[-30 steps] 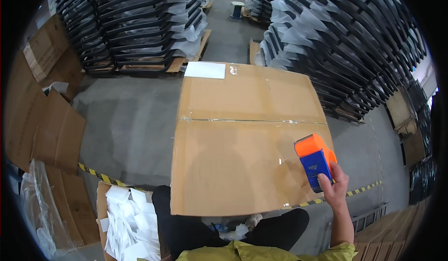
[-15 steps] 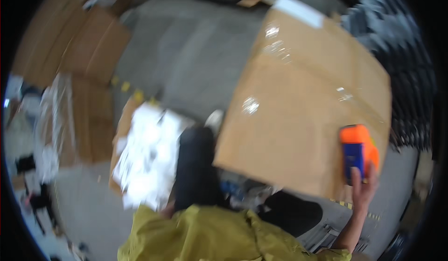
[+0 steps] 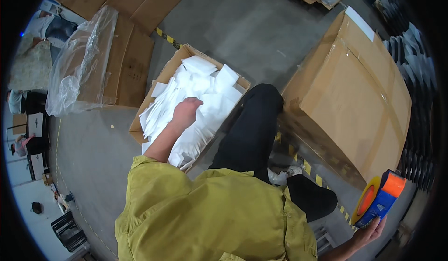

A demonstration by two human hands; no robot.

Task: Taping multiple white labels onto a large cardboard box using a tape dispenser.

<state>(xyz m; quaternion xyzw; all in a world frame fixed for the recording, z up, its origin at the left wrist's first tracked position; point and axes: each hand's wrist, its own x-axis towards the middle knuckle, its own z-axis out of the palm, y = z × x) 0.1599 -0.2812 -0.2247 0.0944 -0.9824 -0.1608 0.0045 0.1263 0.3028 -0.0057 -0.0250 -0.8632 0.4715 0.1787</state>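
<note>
Left hand (image 3: 185,112) down in open brown cardboard box (image 3: 186,52) on the concrete floor (image 3: 242,23), fingers curled loosely over the heap of white foam sheets (image 3: 205,97); resting on the topmost sheets, though whether any sheet is actually pinched cannot be told from this angle. Box lying ahead and to the left of the body, long axis running away from the knees toward upper right, near corner just beside the dark trouser leg (image 3: 252,125). Sheets therefore directly beneath the left hand, well apart from the right.

Right hand (image 3: 371,230) low at the right edge of view, clenched around the blue grip of an orange and blue tape dispenser (image 3: 379,198), roll of clear tape facing left, dispenser held upright just off the near corner of the large sealed brown cardboard carton (image 3: 359,88). Carton standing to the right of the legs, glossy tape strips running across its top and side, white label at its far end.

Further off: flattened cardboard and a clear plastic bag (image 3: 81,60) at upper left, yellow and black floor tape (image 3: 165,34) beside the box.
</note>
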